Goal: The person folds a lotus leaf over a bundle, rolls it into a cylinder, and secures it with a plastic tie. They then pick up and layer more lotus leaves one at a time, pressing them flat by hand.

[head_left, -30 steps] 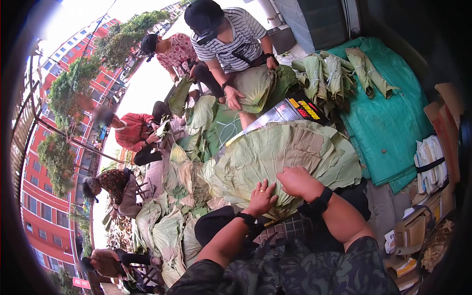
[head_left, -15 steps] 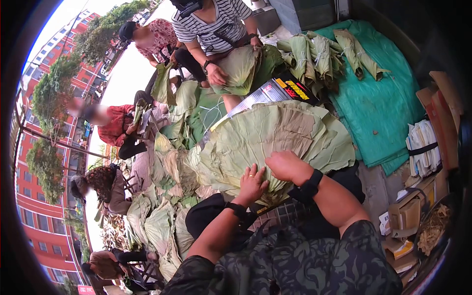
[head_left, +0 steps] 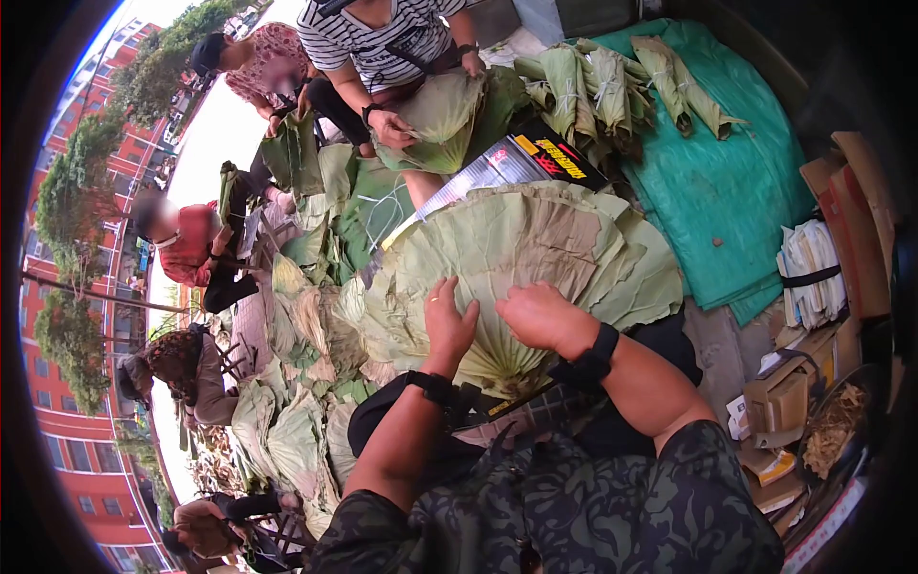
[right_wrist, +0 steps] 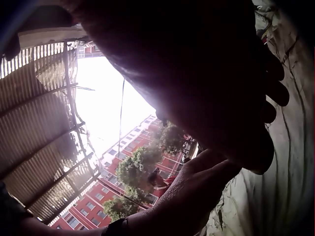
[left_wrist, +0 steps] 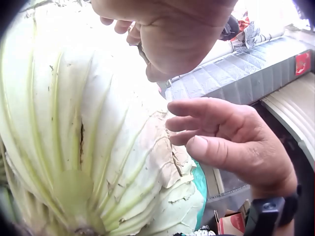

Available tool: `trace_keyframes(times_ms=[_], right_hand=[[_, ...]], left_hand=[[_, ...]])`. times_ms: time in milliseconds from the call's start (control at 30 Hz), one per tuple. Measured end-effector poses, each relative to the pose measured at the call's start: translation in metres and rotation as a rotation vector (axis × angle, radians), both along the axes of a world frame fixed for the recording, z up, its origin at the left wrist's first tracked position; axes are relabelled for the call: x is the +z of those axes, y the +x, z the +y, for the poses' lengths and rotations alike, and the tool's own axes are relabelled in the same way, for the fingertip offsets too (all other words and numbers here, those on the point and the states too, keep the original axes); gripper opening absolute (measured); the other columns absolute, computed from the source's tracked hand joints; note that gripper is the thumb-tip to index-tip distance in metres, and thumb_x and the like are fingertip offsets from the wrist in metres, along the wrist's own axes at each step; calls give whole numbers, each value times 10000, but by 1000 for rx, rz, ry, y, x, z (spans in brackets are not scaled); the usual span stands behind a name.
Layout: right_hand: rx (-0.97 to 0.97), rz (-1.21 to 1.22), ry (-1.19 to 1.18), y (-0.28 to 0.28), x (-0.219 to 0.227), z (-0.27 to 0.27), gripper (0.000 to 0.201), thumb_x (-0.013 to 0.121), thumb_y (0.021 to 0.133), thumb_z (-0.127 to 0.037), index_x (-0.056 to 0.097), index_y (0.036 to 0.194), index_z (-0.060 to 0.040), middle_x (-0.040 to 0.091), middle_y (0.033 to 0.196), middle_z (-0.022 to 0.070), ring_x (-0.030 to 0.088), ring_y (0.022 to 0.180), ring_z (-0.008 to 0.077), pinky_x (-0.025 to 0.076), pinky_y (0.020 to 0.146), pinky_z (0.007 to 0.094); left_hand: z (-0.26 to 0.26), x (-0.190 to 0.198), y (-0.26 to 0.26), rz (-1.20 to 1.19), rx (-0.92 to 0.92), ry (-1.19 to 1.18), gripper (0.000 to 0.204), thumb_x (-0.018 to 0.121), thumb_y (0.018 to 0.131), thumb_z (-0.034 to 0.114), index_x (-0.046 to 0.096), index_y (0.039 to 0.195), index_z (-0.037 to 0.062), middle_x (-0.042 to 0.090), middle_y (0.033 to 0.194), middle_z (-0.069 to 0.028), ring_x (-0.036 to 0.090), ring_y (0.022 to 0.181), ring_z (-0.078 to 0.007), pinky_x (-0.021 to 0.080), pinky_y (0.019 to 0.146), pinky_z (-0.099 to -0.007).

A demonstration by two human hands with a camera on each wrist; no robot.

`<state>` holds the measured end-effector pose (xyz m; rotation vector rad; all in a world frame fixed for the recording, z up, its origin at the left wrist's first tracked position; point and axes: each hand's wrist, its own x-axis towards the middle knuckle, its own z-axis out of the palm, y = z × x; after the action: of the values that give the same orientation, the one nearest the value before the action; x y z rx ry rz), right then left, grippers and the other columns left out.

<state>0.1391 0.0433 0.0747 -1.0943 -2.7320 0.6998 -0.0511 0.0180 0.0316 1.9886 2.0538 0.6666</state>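
A wide fan of dried lotus leaves (head_left: pixel 516 234), pale green with a brown patch, lies across the person's lap, its ribs meeting near the body. Over its left part is the left hand (head_left: pixel 449 325), thumb apart from the fingers, holding nothing. Just to its right, the right hand (head_left: pixel 543 318) hovers close above the ribs. In the left wrist view the right hand (left_wrist: pixel 231 132) shows loosely bent fingers and nothing between them. The right wrist view has the right hand (right_wrist: pixel 206 88) dark against the leaf surface.
Rolled, tied leaf bundles (head_left: pixel 574 91) lie by a green tarp (head_left: pixel 727 182). A printed black and yellow box (head_left: pixel 559 158) sticks out behind the fan. Loose leaves (head_left: pixel 296 430) cover the left side. Cardboard boxes (head_left: pixel 784 397) stand at right. Several people sit opposite and at left.
The left hand has lifted and slid from beside the right hand toward the left, the gap between them widening. The right hand's curled fingers have moved slightly apart from the leaf. The head view has shifted.
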Motion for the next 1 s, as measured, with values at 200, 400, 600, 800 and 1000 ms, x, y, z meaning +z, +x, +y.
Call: trace_keyframes(times_ms=[200, 400, 600, 800, 1000], right_hand=[[-10, 42, 64, -1, -7, -2, 130, 512, 733, -101, 621, 797, -67, 613, 792, 138, 625, 751, 314, 482, 667, 424], [7, 28, 42, -3, -3, -4, 132, 505, 728, -88, 621, 785, -62, 610, 786, 137, 621, 747, 316, 475, 655, 423], [-17, 40, 35, -1, -3, -2, 139, 501, 729, -82, 620, 798, -61, 615, 810, 138, 615, 781, 309, 458, 680, 423], [-34, 53, 32, 1, 0, -3, 144, 506, 725, -84, 622, 810, -68, 619, 817, 135, 616, 796, 304, 464, 697, 421], [39, -29, -134, -4, -1, 7, 254, 563, 713, -178, 585, 913, -22, 584, 840, 149, 581, 825, 316, 460, 712, 421]], left_hand=[[30, 23, -5, 123, 129, 226, 870, 764, 616, 241, 294, 1305, -5, 252, 1368, -253, 235, 1265, -410, 225, 1029, -445], [86, 69, 5, 361, 30, 478, 979, 801, 561, 273, 254, 1354, 98, 178, 1421, -208, 168, 1307, -394, 140, 1036, -526], [125, 67, -3, 739, -264, 13, 341, 626, 741, 227, 545, 1065, 157, 585, 1067, -68, 489, 1100, -218, 287, 976, -449], [107, 47, -22, 545, -114, 88, 72, 523, 800, 166, 513, 800, 95, 595, 737, -99, 595, 731, -295, 459, 638, -427], [100, 124, -43, -100, 58, 615, 122, 548, 852, 136, 474, 834, 40, 545, 632, -98, 538, 544, -201, 418, 504, -343]])
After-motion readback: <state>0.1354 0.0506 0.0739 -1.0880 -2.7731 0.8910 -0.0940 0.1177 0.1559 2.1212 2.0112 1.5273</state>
